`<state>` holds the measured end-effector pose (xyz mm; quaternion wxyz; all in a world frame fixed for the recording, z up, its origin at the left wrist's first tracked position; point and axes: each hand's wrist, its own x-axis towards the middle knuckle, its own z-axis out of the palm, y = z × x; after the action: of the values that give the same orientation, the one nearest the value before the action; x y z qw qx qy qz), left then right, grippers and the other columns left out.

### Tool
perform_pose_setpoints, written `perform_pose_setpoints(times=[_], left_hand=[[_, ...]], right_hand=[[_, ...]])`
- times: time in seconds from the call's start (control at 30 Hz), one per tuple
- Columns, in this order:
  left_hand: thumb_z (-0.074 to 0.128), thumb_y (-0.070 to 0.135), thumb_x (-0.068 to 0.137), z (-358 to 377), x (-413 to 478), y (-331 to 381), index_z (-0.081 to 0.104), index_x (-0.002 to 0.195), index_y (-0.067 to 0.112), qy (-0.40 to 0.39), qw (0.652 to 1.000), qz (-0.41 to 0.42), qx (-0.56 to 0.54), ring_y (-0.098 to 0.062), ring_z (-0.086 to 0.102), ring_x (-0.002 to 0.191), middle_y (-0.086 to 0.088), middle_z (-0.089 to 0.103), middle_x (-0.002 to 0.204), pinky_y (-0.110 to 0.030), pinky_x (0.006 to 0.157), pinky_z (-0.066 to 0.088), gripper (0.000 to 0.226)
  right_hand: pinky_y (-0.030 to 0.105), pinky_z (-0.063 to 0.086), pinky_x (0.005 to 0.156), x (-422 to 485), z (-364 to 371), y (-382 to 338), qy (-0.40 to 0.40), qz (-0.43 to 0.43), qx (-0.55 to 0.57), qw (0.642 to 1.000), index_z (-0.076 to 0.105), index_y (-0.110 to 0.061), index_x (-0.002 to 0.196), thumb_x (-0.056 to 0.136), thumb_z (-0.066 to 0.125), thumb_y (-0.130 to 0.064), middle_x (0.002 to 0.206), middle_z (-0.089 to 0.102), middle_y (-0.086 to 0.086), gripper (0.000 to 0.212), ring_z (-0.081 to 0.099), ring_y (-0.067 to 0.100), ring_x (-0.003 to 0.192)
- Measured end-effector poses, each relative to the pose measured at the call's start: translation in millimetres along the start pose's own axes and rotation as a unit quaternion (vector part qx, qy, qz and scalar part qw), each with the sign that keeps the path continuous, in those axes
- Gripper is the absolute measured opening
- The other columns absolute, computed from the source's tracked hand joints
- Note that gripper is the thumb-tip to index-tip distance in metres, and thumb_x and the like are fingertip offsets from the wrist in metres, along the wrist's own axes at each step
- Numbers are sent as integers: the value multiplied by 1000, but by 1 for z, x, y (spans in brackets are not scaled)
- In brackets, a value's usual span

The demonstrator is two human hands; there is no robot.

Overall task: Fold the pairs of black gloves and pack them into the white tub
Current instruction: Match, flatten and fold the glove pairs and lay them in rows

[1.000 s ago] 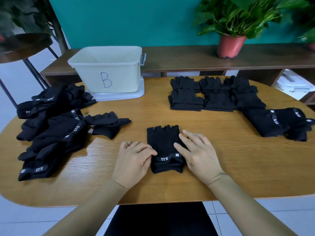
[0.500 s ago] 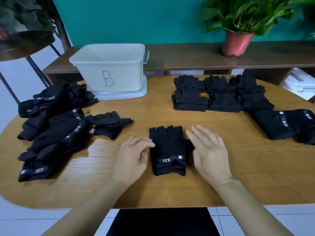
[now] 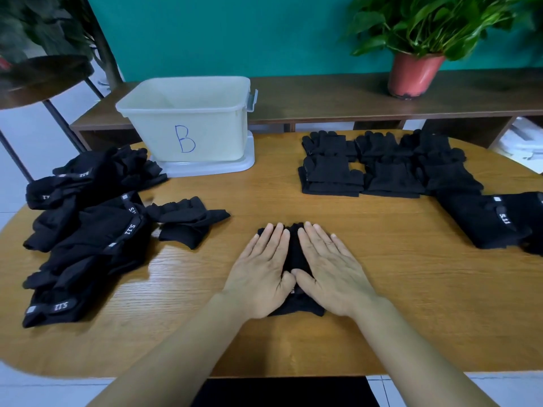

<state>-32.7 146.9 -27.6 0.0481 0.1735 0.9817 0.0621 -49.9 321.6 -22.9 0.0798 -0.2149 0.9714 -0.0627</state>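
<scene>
Your left hand (image 3: pixel 260 271) and right hand (image 3: pixel 330 270) press flat, thumbs touching, on one glove pair (image 3: pixel 294 248); one white tub (image 3: pixel 219 132) stands beyond your left.

Bare table (image 3: pixel 264 195) runs from the centre up to the white tub (image 3: pixel 205 133); unfolded gloves (image 3: pixel 88 230) crowd the left, folded pairs (image 3: pixel 332 174) the right

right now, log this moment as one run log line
step: pressing glove pair flat | left hand: flat on it | right hand: flat on it | white tub: no gloves seen inside
</scene>
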Motion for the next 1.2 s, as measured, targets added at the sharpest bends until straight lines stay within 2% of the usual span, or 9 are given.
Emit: perform_pose_setpoints(times=[0.1, 0.27, 0.47, 0.57, 0.7, 0.83, 1.03, 1.13, 1.2], left_hand=[[-13, 61, 77, 1, 1, -5, -19, 155, 16, 1, 1000, -24, -10, -13, -29, 147, -3, -26, 162, -30, 121, -15, 90], [-16, 69, 74, 4, 0, -10, -20, 154, 15, 1, 997, -82, 11, -13, -25, 148, -4, -23, 163, -35, 122, -15, 97], [-23, 75, 75, -6, -24, -17, -17, 155, 17, 51, 985, -150, -65, -9, -25, 147, 1, -16, 165, -31, 118, -21, 99], [-17, 70, 85, -10, -38, -8, -13, 156, 20, 81, 988, -89, -101, -2, -28, 145, 6, -18, 163, -28, 118, -21, 87], [-6, 59, 96, -7, -47, 10, -15, 156, 20, 21, 997, 1, -69, 1, -30, 143, 8, -22, 162, -28, 117, -23, 72], [-9, 60, 94, 0, -48, -1, -12, 156, 19, -17, 1000, 18, -14, 0, -29, 144, 7, -19, 163, -32, 118, -23, 74], [-22, 69, 81, -3, -47, -17, -10, 157, 19, -20, 999, 38, 20, -3, -27, 146, 6, -16, 164, -33, 114, -30, 91], [-9, 75, 88, -7, -55, -26, 4, 159, 17, 28, 998, 46, 18, -5, -15, 150, 6, -5, 164, -36, 119, -21, 92], [19, 74, 94, -12, -61, -25, 33, 154, 19, 103, 992, 70, 13, -11, 19, 151, 5, 26, 161, -35, 121, 0, 83]], right_hand=[[35, -10, 122, 0, 0, 6, -1, 22, 14, 1000, -19, -22, 152, 92, -4, -63, 159, -25, -9, 74, -27, 5, 144], [36, -11, 122, -2, 0, 7, 3, 37, 22, 999, -17, -23, 153, 95, -3, -61, 160, -22, -10, 71, -27, 4, 144], [24, -13, 120, -27, -9, 11, 78, 69, 187, 977, -13, -27, 153, 85, -10, -74, 161, -14, -16, 82, -25, -11, 140], [27, -12, 121, -37, -13, -4, 107, 24, 156, 982, -12, -25, 154, 89, -8, -68, 160, -15, -16, 77, -25, -9, 141], [28, -13, 121, -34, -7, -24, 57, -19, 105, 993, -13, -23, 154, 95, -4, -62, 161, -17, -12, 70, -26, -5, 142], [32, -13, 121, -28, 2, -20, -7, -9, 51, 999, -11, -23, 155, 91, -6, -64, 161, -20, -12, 76, -28, -2, 142], [35, -12, 122, -31, 1, -3, 5, 19, 44, 999, -14, -26, 154, 83, -19, -71, 160, -22, -14, 84, -27, -1, 143], [29, -12, 121, -42, -4, 4, 65, 39, 111, 991, -5, -26, 156, 91, -9, -68, 162, -8, -13, 77, -19, -4, 145], [25, -7, 121, -52, -7, 7, 150, 32, 135, 979, 11, -23, 156, 95, -2, -64, 162, 10, -10, 76, -5, -2, 148]])
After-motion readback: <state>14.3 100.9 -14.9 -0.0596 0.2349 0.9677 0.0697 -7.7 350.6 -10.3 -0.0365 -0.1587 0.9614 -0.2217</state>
